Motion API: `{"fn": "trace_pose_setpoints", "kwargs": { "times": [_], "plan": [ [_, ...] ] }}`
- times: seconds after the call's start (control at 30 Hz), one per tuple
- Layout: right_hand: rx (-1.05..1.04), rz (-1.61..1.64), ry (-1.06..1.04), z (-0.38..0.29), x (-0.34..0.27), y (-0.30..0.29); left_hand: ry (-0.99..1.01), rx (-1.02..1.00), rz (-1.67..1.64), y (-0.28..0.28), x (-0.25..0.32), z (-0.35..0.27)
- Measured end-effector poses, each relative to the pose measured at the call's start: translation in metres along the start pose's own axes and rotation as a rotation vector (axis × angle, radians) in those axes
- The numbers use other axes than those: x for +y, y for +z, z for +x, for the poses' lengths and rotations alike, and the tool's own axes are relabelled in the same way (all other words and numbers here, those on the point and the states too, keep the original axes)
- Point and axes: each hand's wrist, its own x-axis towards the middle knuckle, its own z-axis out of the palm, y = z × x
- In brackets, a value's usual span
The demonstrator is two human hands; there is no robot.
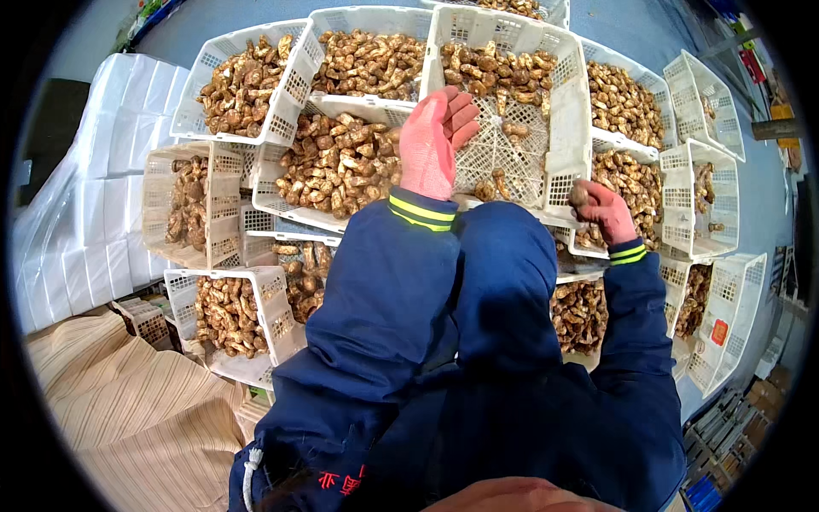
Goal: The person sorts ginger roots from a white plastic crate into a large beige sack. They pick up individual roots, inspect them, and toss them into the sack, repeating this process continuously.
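Note:
My left hand (438, 141), in a pinkish glove, hovers over the near left corner of a white plastic crate (568, 141); its fingers are apart and nothing shows in them. Brown mushrooms (499, 69) are heaped at that crate's far end, while a few lie loose on its lattice floor. Right of the same crate, my right hand (608, 211), gloved alike, pinches a mushroom (579, 194) between thumb and fingers. Below that hand stands another crate of mushrooms (627, 182). A fuller crate of mushrooms (339, 163) lies left of my left hand.
More white crates with mushrooms stand all round, such as one at the upper left (246, 86) and a few at the right (700, 198). Wrapped white foam boxes (102, 185) are stacked at the left. A striped cloth (141, 409) covers something at the lower left.

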Motion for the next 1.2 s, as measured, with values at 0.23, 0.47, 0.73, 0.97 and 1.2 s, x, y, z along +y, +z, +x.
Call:
{"fn": "trace_pose_setpoints", "kwargs": {
  "times": [0.23,0.47,0.73,0.97,1.2],
  "plan": [
    [-0.088,-0.784,0.486,-0.102,0.045,-0.063,0.048,0.006,0.012,0.003,0.005,-0.004],
    [0.133,-0.487,-0.147,0.132,0.020,0.009,-0.012,0.012,0.031,0.008,0.007,-0.008],
    [0.388,-0.943,-0.076,0.260,0.084,0.050,-0.037,0.057,0.091,0.014,0.011,-0.011],
    [-0.090,0.785,-0.093,0.162,0.023,0.048,-0.005,0.010,0.041,0.007,0.006,-0.005],
    [-0.157,0.767,-0.208,0.130,-0.003,0.056,0.003,0.036,0.096,0.012,0.007,-0.007]
  ]
}}
